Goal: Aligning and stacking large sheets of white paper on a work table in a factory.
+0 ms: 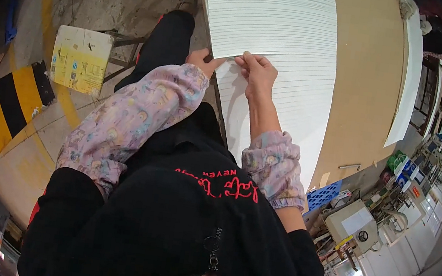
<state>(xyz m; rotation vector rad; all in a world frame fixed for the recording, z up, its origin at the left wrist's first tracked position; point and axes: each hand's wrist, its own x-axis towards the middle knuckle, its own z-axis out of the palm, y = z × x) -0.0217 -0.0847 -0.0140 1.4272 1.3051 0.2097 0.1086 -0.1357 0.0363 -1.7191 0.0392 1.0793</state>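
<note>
White paper sheets [272, 14] lie overlapped in a long row, their edges making many close parallel lines. The near edge of one sheet [226, 47] is slightly raised, with a shadow below it. My right hand [259, 75] is closed in a pinch on this edge, thumb and forefinger together. At the sheet's left corner, by the table edge, my left hand [202, 62] has its fingers bent against the paper; its grip is partly hidden. Patterned pink sleeve covers are on both my forearms.
Brown board [364, 73] covers the table's right part, with a white strip [408, 84] along its far side. A carton-covered stool [80, 60] stands left. Yellow-black striped barrier [11, 90] lies beyond it. Machinery [354, 223] and a blue crate [323, 195] are at right.
</note>
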